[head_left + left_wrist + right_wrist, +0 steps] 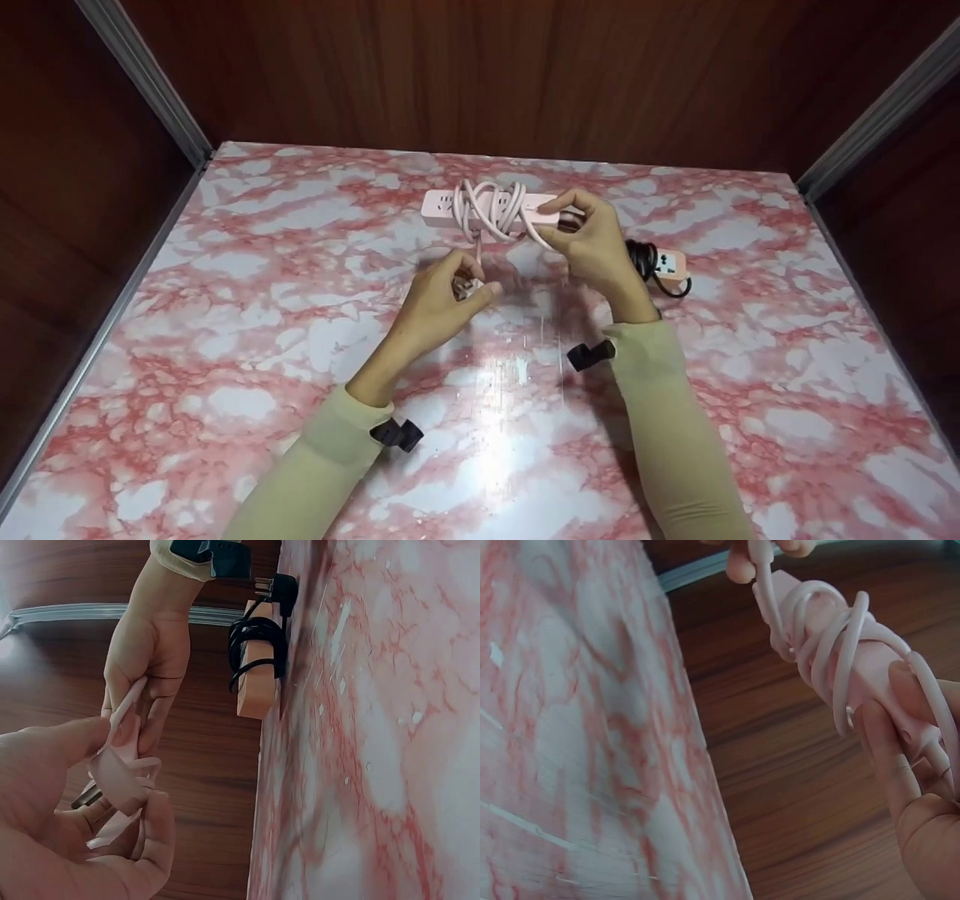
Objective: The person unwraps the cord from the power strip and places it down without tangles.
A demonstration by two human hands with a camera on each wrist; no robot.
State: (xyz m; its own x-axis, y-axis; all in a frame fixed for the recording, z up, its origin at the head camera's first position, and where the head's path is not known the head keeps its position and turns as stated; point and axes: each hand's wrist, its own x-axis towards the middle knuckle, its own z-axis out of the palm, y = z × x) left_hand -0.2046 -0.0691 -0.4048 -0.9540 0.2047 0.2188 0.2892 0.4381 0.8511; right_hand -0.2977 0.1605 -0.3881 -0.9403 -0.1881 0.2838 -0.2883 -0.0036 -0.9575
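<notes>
A pink power strip (439, 208) is held above the table, its pale pink cord (491, 214) wound around it in several loops. My right hand (596, 236) grips the strip's right end between thumb and fingers. Below the strip, my left hand (442, 300) pinches the plug (120, 781) at the cord's free end; metal prongs (88, 796) show beside the fingers in the left wrist view. From the plug the cord runs up to the wound loops. In the right wrist view the loops (825, 652) sit loosely around the strip's body.
On the table behind my right wrist lies an orange and white power strip (671, 266) with a black cord (641, 259) wound around it. The red-and-white marbled table (247, 405) ends at a brown wood panel (480, 82) at the back. Metal-edged panels flank both sides.
</notes>
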